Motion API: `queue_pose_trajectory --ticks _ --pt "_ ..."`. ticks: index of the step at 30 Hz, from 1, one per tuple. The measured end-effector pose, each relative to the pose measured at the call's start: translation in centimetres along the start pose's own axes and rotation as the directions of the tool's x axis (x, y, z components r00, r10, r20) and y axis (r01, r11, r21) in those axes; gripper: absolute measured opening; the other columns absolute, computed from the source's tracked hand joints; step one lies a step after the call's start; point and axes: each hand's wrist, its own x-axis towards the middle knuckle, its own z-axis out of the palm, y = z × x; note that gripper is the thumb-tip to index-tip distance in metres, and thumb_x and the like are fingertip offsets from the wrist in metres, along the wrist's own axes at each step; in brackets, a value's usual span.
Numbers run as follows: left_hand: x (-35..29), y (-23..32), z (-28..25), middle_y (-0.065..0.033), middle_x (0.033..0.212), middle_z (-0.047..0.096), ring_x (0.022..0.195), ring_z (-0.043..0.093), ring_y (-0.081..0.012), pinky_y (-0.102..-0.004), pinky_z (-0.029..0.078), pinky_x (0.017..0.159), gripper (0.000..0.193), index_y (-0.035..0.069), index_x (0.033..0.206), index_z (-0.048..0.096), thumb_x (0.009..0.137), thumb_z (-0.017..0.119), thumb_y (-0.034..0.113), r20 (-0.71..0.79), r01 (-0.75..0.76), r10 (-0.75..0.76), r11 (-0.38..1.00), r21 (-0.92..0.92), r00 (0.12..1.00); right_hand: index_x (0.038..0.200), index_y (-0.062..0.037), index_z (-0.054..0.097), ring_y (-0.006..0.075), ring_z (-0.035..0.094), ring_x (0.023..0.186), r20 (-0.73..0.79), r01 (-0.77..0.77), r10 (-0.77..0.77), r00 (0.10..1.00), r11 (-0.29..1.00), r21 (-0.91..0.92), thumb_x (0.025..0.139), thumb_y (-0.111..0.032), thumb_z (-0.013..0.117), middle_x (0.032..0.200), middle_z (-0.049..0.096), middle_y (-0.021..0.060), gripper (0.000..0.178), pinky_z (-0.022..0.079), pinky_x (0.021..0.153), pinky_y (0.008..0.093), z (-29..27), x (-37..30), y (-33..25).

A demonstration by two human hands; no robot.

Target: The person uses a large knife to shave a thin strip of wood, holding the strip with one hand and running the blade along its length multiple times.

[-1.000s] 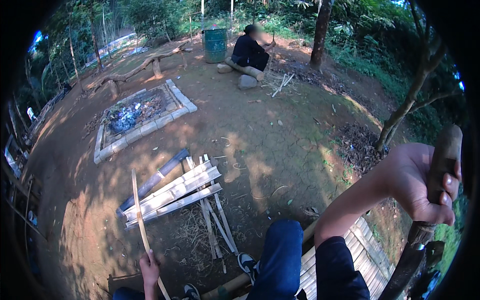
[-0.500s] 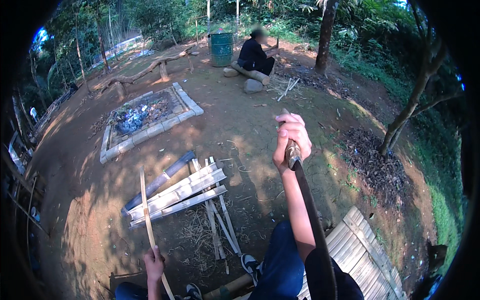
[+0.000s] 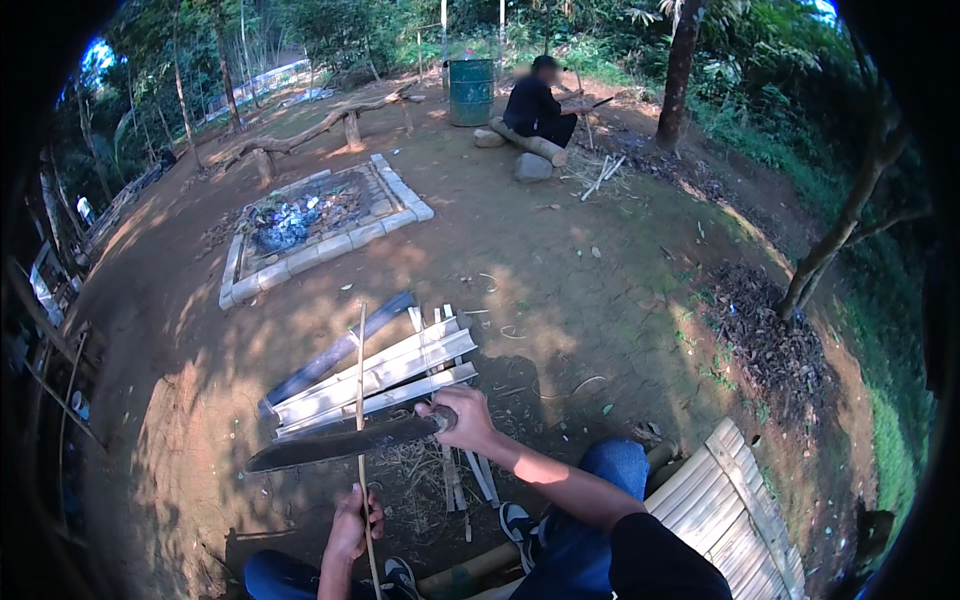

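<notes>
My right hand (image 3: 462,418) is closed round the handle of a machete (image 3: 340,447), whose broad dark blade points left. The blade crosses a thin bamboo strip (image 3: 361,385), just above my other hand; whether it touches the strip I cannot tell. My left hand (image 3: 354,520) grips that strip low down, and it stands nearly upright. Beyond the blade lie split bamboo halves (image 3: 385,372), pale side up, beside a dark whole bamboo pole (image 3: 345,345). Narrower bamboo strips (image 3: 452,480) and curly shavings (image 3: 410,500) are on the ground near my feet.
At my right is a bamboo slat platform (image 3: 725,500). Ahead left, a stone-edged fire pit (image 3: 330,250) holds ash. Farther off, a person (image 3: 540,105) with a blade sits on a log (image 3: 530,143), near a green drum (image 3: 471,92). A leaning tree (image 3: 840,215) grows at right.
My right hand has swung the machete down and left from its raised position, bringing the blade across the strip. The strip in my left hand has shifted right and become more upright.
</notes>
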Motion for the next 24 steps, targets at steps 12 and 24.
queue_pose_trajectory --ticks 12,24 --pt "0.8 0.2 -1.8 -0.0016 0.058 0.038 0.040 0.038 -0.0135 -0.0283 0.033 0.036 0.048 0.009 0.085 0.044 0.105 0.031 0.051 -0.135 -0.060 0.069 0.996 0.072 0.989 0.060 -0.0104 0.054 0.0172 0.065 0.072 -0.098 0.706 -0.759 0.644 0.639 -0.305 0.073 -0.014 0.080 0.065 0.056 0.0020 0.029 0.047 0.098 0.0445 -10.2 13.2 -0.9" --pt "3.2 -1.8 -8.5 0.0000 0.056 0.036 0.034 0.036 -0.0127 -0.0283 0.032 0.033 0.050 0.012 0.077 0.040 0.105 0.029 0.052 -0.331 -0.060 0.073 0.997 0.051 0.941 0.080 -0.0033 0.052 0.0171 0.055 0.046 -0.014 -0.853 0.899 0.437 0.420 0.310 0.094 -0.023 0.052 0.061 0.053 0.0072 0.024 0.047 0.042 0.0328 -16.0 19.8 24.7"
